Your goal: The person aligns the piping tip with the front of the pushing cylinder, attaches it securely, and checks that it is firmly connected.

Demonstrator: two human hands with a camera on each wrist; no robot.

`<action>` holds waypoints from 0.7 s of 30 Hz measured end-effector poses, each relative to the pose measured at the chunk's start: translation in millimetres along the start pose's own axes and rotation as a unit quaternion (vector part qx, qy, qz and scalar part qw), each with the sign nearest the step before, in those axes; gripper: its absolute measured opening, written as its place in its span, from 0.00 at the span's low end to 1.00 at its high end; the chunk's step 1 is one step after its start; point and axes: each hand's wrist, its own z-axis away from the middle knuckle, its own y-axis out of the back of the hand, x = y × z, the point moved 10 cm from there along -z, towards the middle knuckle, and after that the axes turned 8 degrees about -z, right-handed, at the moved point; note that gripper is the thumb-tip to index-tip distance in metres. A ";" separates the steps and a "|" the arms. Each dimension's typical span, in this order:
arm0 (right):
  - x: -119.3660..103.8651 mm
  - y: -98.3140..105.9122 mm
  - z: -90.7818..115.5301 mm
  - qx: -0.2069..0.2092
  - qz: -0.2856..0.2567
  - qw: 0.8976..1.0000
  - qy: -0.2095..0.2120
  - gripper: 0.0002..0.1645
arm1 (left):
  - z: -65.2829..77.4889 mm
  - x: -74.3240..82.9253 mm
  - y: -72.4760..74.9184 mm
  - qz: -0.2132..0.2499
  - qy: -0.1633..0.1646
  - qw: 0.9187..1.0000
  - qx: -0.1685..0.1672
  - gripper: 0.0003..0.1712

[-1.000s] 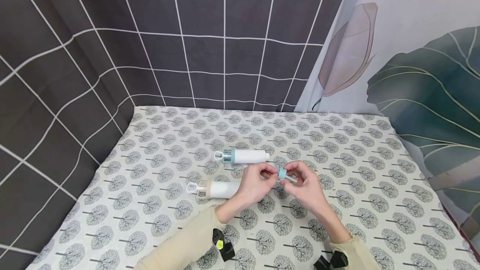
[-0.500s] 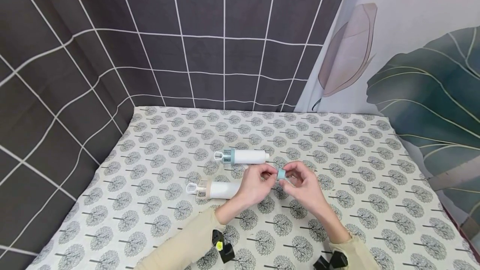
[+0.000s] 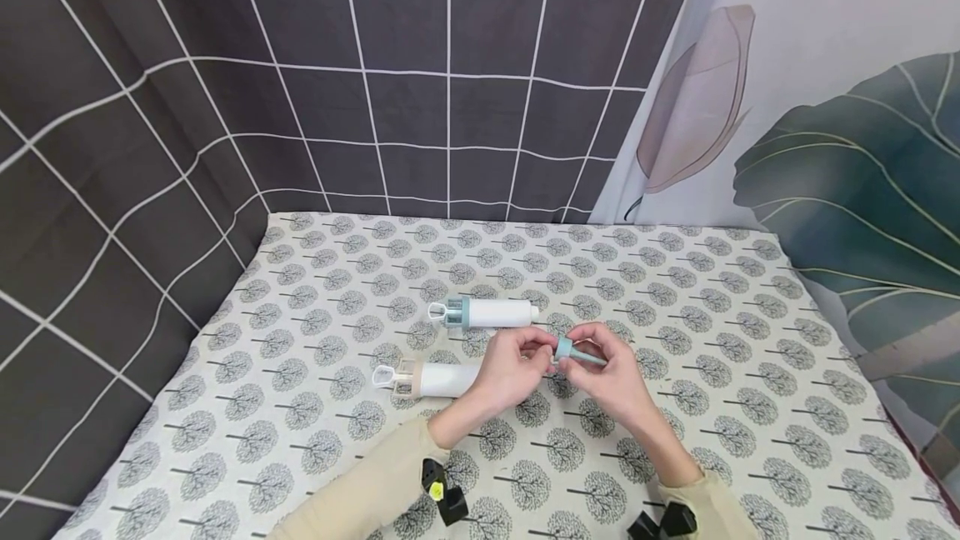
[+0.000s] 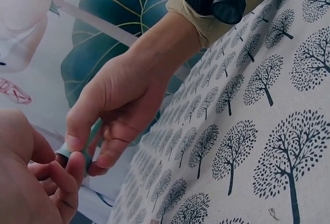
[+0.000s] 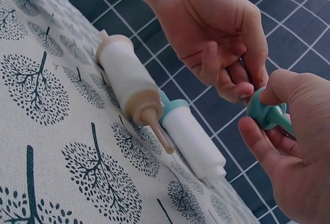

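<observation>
The head view looks forward and down from above, while both tilted wrist views share the fingers (image 5: 256, 137) close-up.

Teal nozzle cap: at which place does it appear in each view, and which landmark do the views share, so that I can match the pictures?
Head: teal nozzle cap, right of centre and below mid-height, between left hand and right hand.
Left wrist: teal nozzle cap, left side, below mid-height, partly hidden by the hands.
Right wrist: teal nozzle cap, right side, near mid-height.
Shared landmark: tree-print cloth.
</observation>
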 end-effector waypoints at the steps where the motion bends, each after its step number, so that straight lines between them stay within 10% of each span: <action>1: 0.4 -0.2 0.1 -0.002 -0.008 1.000 -0.002 0.21 | -0.1 -0.1 0.2 0.005 0.001 1.000 0.000 0.10; 12: 2.1 -0.7 -0.2 -0.017 -0.037 0.999 0.001 0.21 | 2.3 -0.8 3.9 0.027 0.008 1.000 -0.011 0.11; 21: 3.3 0.4 -0.8 -0.009 -0.030 0.999 0.001 0.21 | -1.7 3.1 18.7 -0.046 -0.035 0.998 0.000 0.08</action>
